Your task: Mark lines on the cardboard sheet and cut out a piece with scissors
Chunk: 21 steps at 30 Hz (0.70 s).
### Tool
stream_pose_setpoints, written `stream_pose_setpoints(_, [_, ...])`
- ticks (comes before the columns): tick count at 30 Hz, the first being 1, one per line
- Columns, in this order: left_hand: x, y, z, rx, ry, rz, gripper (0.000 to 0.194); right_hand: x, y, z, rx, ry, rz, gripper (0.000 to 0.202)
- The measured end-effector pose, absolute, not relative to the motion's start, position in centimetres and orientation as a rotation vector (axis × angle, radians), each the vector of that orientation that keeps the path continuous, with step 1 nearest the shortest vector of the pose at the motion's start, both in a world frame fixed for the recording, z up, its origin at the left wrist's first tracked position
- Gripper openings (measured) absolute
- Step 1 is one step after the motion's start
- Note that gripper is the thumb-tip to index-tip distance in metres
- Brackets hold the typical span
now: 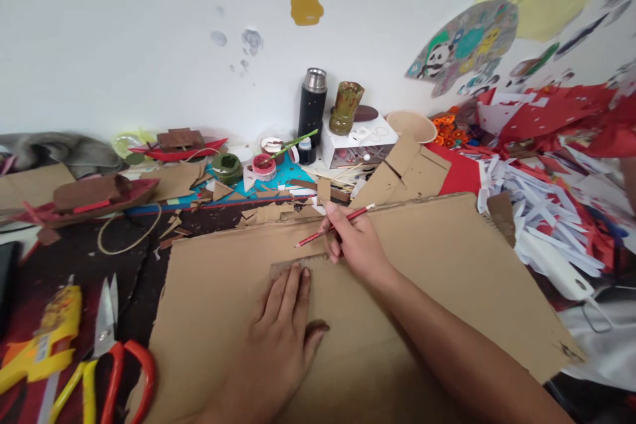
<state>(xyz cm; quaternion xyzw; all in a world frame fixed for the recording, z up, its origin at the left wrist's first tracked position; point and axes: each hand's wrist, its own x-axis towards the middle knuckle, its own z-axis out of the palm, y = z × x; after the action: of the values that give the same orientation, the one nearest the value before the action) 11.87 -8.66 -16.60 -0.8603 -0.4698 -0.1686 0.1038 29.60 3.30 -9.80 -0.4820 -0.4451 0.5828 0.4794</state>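
Note:
A large sheet of brown cardboard (213,291) covers the middle of the table. My left hand (283,331) lies flat on it, fingers stretched forward, the fingertips resting on a small see-through ruler (283,267). To the right, my right hand (355,238) is closed round a red pencil (311,238), whose tip points left, a little above the ruler. The ruler's right end reaches close to my right hand.
Scissors (105,324) and a yellow glue gun (62,324) lie at the left. Model boats (99,195), paint jars (227,169), a dark flask (312,106) and a white box (360,140) stand behind. Paper strips (536,205) and a white tool (556,268) lie right.

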Motion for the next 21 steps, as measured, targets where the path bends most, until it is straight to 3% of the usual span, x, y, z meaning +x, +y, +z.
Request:
stream_pose_setpoints(10, [11.79, -8.41, -17.16, -2.585, -1.411, -0.544, 0.073, 29.12, 3.14, -9.89, -1.188, -1.095, 1.452, 0.066])
stream_pose_setpoints(21, [11.72, -8.27, -17.11, -2.606, -1.359, -0.543, 0.068, 29.44, 2.98, -10.04, -1.208, -1.093, 1.453, 0.068])
